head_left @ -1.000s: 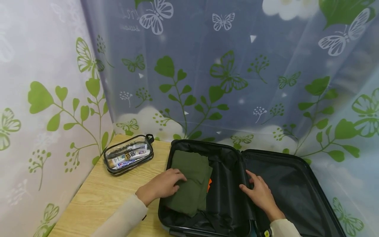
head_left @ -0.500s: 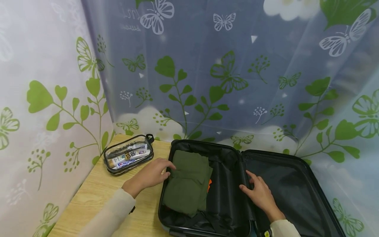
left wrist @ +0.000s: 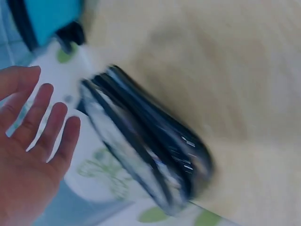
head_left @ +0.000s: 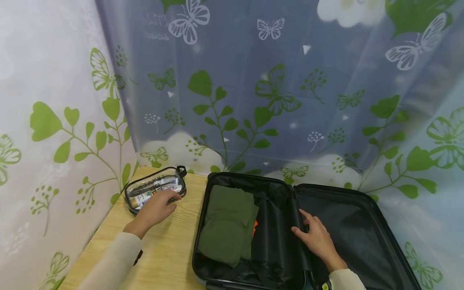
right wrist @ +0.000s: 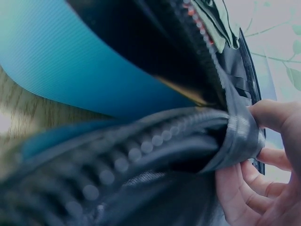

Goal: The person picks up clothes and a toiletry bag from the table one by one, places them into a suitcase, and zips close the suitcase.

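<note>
A clear toiletry pouch with tubes inside lies at the table's back left corner. My left hand reaches over its near edge, fingers straight and spread, palm open beside the blurred pouch. An open suitcase with black lining lies to the right. A folded green garment fills its left half, with a bit of orange beside it. My right hand sits on the suitcase's middle ridge. In the right wrist view its thumb and curled fingers pinch the black lining edge.
The wooden table has bare surface between the pouch and the suitcase. A leaf-and-butterfly curtain hangs close behind and on both sides. The suitcase's right half holds nothing visible. Its shell is teal.
My left hand left the green garment, crossed the suitcase rim and moved left to the clear pouch. The right hand stayed on the middle ridge.
</note>
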### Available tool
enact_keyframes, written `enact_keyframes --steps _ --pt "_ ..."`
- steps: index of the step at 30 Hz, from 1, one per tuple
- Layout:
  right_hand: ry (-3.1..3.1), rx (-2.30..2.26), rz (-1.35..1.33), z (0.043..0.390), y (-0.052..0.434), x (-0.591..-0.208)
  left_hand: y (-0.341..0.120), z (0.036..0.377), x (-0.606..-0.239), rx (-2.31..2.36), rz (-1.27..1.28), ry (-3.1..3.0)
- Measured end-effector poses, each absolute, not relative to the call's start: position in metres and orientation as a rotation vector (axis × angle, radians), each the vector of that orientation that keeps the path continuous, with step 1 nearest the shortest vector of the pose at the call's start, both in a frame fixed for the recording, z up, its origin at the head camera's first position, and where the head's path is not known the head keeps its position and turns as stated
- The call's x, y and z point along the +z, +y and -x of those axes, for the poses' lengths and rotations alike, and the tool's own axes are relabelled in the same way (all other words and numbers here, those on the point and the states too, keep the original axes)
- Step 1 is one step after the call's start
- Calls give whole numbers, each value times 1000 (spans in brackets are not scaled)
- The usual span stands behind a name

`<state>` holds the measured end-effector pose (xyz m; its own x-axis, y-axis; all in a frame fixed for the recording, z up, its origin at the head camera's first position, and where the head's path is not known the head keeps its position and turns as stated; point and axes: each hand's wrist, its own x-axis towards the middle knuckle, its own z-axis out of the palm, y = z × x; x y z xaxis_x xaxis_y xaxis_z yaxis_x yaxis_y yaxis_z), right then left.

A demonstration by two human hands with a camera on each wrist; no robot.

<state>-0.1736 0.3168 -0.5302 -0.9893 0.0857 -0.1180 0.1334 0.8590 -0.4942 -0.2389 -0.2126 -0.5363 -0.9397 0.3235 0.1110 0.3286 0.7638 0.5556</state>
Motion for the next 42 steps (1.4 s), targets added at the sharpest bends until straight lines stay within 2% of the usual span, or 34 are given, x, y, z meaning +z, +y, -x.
enact_keyframes --steps 13,26,34,42 --pt "2928 -801 -183 174 314 -526 -272 232 -559 -679 286 -2962" --pt "2930 -800 -180 174 313 -525 -301 235 -571 -611 275 -2972" --pt "2929 -798 -179 174 313 -524 -299 230 -577 -531 360 -2980" --pt "2925 -800 -177 173 315 -526 -281 207 -584 -490 338 -2923"
